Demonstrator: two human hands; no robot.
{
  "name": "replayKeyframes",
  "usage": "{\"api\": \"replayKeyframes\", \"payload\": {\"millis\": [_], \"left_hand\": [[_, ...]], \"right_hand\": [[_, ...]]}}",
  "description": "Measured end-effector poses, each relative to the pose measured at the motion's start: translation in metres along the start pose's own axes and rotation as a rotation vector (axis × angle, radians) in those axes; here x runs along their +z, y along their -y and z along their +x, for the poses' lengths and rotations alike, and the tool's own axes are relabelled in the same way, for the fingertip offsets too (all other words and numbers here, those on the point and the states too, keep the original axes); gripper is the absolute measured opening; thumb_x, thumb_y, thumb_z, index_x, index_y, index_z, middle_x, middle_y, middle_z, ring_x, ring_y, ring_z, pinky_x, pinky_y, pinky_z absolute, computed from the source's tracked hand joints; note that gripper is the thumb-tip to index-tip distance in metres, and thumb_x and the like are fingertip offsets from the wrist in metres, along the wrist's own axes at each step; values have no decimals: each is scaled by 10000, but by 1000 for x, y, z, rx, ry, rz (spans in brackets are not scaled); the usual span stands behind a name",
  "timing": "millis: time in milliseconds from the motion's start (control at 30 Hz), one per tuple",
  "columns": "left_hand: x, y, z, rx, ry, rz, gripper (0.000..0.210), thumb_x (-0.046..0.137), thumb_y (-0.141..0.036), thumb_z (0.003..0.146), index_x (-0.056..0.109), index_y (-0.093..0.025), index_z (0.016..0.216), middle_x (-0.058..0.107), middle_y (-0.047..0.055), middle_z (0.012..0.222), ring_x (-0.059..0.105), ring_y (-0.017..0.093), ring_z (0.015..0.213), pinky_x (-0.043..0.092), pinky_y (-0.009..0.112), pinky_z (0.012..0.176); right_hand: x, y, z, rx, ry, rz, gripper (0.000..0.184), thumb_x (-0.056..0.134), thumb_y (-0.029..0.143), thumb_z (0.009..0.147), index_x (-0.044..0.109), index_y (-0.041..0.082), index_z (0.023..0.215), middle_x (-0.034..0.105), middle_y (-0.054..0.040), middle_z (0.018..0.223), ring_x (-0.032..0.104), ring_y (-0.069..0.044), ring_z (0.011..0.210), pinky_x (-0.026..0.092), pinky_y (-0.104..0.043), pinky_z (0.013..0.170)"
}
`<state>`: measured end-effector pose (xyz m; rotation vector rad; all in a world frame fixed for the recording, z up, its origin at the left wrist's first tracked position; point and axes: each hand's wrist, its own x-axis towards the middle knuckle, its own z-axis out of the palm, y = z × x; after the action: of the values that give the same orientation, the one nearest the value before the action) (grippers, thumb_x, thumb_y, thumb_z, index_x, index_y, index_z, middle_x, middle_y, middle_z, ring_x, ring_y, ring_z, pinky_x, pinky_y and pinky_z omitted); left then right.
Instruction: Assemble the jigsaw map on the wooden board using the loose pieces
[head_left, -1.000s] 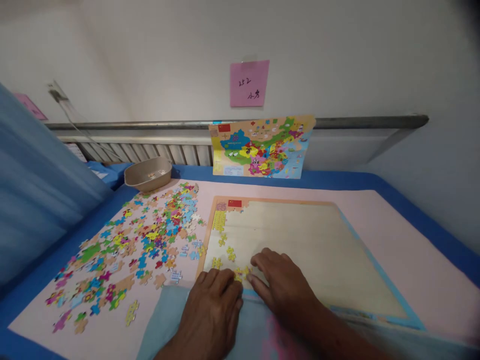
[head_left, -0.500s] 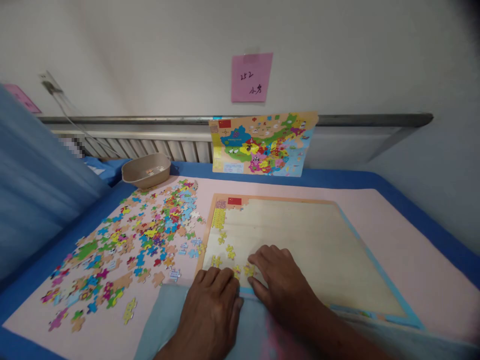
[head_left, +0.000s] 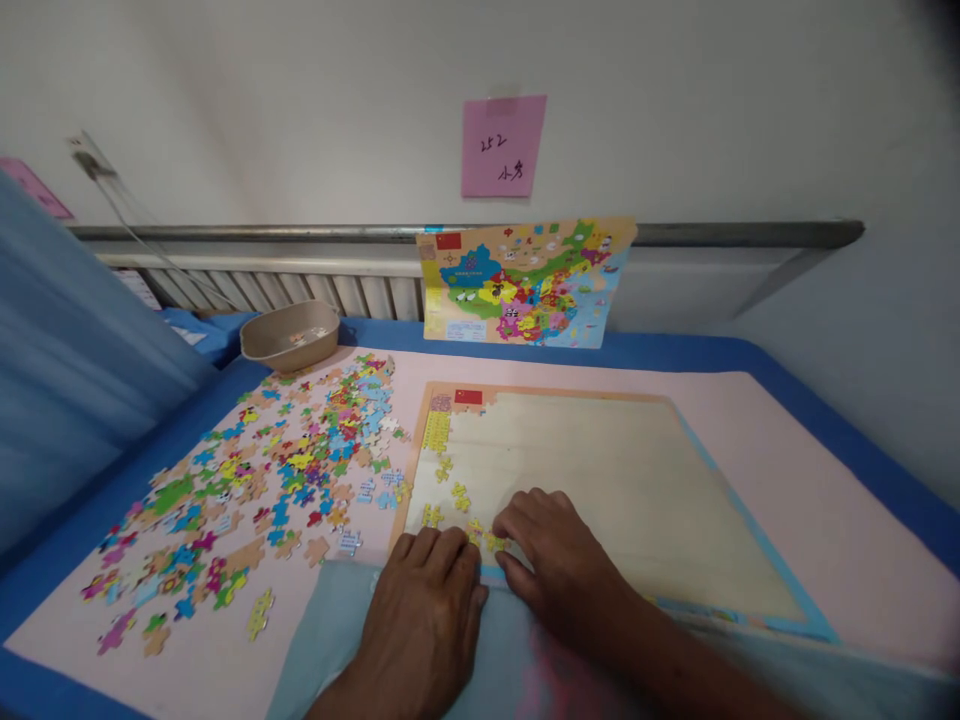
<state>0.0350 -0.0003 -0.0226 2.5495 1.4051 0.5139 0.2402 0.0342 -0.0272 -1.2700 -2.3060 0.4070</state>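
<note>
My right hand (head_left: pixel 559 560) reaches over the lower left of a jigsaw board (head_left: pixel 592 470), thumb and index finger closed about a yellow puzzle piece (head_left: pixel 493 541). Another yellow piece (head_left: pixel 475 527) lies close beside it. My left hand (head_left: pixel 426 610) rests at the board's lower left edge, fingers curled and close together; what is under its fingertips is hidden. Several loose yellow pieces (head_left: pixel 460 496) lie on the board above the hands. Along the upper left corner sit joined pieces, with a red flag (head_left: pixel 469 397) and a yellow block (head_left: pixel 436 430).
Many loose puzzle pieces (head_left: pixel 300 470) spread over the pink sheet (head_left: pixel 405 372) on the left. Behind them stands a beige basin (head_left: pixel 289 340) with a few pieces inside. A colourful map picture (head_left: pixel 525 285) leans on the wall rail. A blue curtain (head_left: pixel 82 350) hangs at left.
My right fingertips and the yellow piece have shifted slightly left, nearer the neighbouring yellow piece. My left hand stays nearly in place. The whole view has moved a little.
</note>
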Motion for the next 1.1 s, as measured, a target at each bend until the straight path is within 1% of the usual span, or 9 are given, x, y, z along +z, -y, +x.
{"api": "replayKeyframes", "payload": {"millis": [200, 367, 467, 700, 867, 1100], "left_hand": [[2, 1, 0, 22, -8, 9, 194, 553, -157, 975, 620, -233, 1140, 659, 41, 1136, 574, 256, 957, 435, 448, 826], [2, 1, 0, 16, -11, 12, 196, 553, -162, 977, 629, -238, 1141, 666, 41, 1143, 580, 252, 958, 443, 450, 826], [0, 1, 0, 12, -9, 3, 166, 546, -171, 981, 641, -233, 1102, 670, 47, 1154, 583, 255, 969, 455, 455, 837], [-3, 1, 0, 22, -21, -46, 180, 493, -179, 997, 666, -220, 1026, 687, 64, 1166, 598, 256, 984, 480, 465, 850], [-5, 3, -1, 27, -67, -97, 196, 484, -186, 999, 677, -217, 984, 704, 80, 1158, 613, 255, 973, 494, 468, 862], [-6, 4, -2, 44, -93, -142, 180, 495, -184, 993, 668, -222, 957, 725, 76, 1154, 629, 257, 974, 500, 464, 850]], "right_hand": [[-1, -1, 2, 11, 69, 5, 140, 675, 113, 834, 645, 196, 942, 635, -33, 941, 490, -223, 891, 289, -382, 818], [-2, -1, 1, 26, 39, -24, 139, 702, 140, 834, 649, 189, 953, 638, -39, 943, 488, -225, 883, 286, -385, 817], [-4, -2, -2, 36, 24, -49, 147, 695, 139, 826, 649, 189, 957, 632, -43, 941, 484, -225, 875, 284, -385, 811], [-5, -4, -2, 24, 58, -60, 138, 676, 144, 838, 644, 190, 963, 632, -37, 945, 488, -220, 874, 292, -379, 803], [-8, -2, -2, 27, 67, -72, 124, 673, 151, 843, 627, 190, 952, 633, -38, 955, 487, -214, 865, 306, -373, 804], [-7, -2, -2, 24, 57, -64, 132, 645, 128, 832, 610, 193, 942, 637, -45, 962, 483, -216, 868, 292, -375, 807]]}}
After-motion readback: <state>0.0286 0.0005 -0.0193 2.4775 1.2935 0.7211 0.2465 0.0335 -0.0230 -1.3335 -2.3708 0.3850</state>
